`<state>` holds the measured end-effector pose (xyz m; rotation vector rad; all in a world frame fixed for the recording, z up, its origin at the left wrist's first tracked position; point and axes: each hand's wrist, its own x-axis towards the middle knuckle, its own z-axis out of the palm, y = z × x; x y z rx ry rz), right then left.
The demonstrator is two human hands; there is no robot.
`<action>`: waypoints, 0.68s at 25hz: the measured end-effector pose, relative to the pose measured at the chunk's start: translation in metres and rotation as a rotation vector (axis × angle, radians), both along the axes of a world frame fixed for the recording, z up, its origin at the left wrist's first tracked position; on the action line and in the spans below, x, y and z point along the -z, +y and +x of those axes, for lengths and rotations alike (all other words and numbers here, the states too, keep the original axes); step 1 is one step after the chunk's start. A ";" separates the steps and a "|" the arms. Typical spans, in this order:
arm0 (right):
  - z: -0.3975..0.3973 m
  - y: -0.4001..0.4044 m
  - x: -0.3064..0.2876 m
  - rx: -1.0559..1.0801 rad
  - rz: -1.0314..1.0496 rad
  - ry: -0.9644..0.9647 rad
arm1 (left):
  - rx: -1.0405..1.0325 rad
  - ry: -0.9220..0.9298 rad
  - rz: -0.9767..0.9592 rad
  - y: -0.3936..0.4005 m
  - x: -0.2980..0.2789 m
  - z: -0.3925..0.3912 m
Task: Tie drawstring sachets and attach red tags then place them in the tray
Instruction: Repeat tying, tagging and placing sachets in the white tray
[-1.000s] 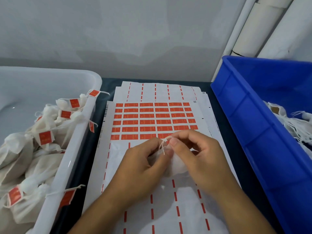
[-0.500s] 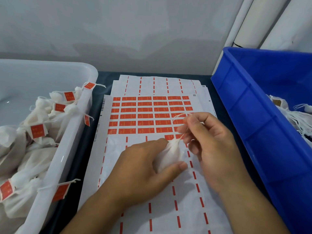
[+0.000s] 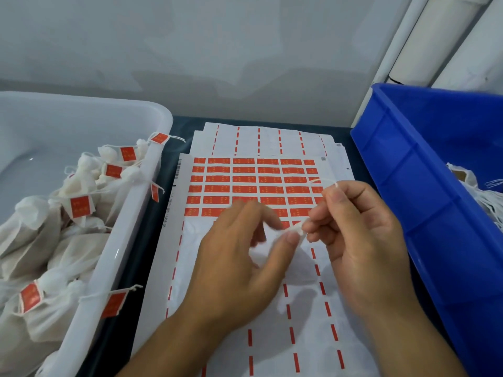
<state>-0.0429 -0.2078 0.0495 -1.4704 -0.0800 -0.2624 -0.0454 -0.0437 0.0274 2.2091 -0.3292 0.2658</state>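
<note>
Since half a second ago the drawstring (image 3: 324, 183) has been drawn further up and to the right, and the left hand (image 3: 239, 257) has been loosened from around the sachet (image 3: 295, 230), its blurred fingers now partly spread. The sachet is held above the sticker sheet (image 3: 245, 186), between the two hands, its gathered neck pinched between the left thumb and the lower fingers of the right hand (image 3: 359, 235); most of its body is hidden behind the left hand. The string is pinched at its free end by the right thumb and forefinger. The sachet is judged to be light, soft and easily crushed, so it is best taken at the bunched neck, where the cloth is firmest, while the thin cord is pulled by its end. Its long axis appears to run from lower left to upper right, with the neck pointed toward the right hand. Tagged sachets (image 3: 81, 205) are piled in the white tray (image 3: 130, 240) at left; untied ones lie in the blue bin (image 3: 408, 186).
</note>
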 end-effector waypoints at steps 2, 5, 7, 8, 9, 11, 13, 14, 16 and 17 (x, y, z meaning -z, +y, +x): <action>-0.003 0.003 -0.003 -0.012 -0.008 -0.030 | 0.082 0.286 -0.205 -0.001 -0.004 0.002; -0.008 0.010 -0.004 -0.065 -0.067 -0.088 | 0.199 0.661 -0.402 0.002 -0.005 0.007; -0.012 0.015 -0.001 -0.122 -0.120 -0.116 | 0.218 0.734 -0.594 0.002 -0.005 0.010; -0.014 0.019 0.002 -0.155 -0.134 -0.116 | 0.223 0.751 -0.708 0.003 -0.005 0.011; -0.016 0.022 0.005 -0.189 -0.146 -0.103 | 0.225 0.758 -0.798 0.003 -0.004 0.011; -0.018 0.027 0.010 -0.230 -0.193 -0.066 | 0.206 0.769 -0.939 0.007 -0.005 0.012; -0.016 0.029 0.012 -0.232 -0.228 -0.028 | 0.165 0.805 -1.055 0.011 -0.007 0.016; -0.014 0.028 0.013 -0.225 -0.225 -0.010 | 0.150 0.820 -1.101 0.014 -0.007 0.017; -0.010 0.025 0.012 -0.205 -0.204 0.026 | 0.145 0.827 -1.157 0.018 -0.005 0.019; -0.008 0.023 0.012 -0.194 -0.192 0.052 | 0.169 0.823 -1.147 0.019 -0.005 0.020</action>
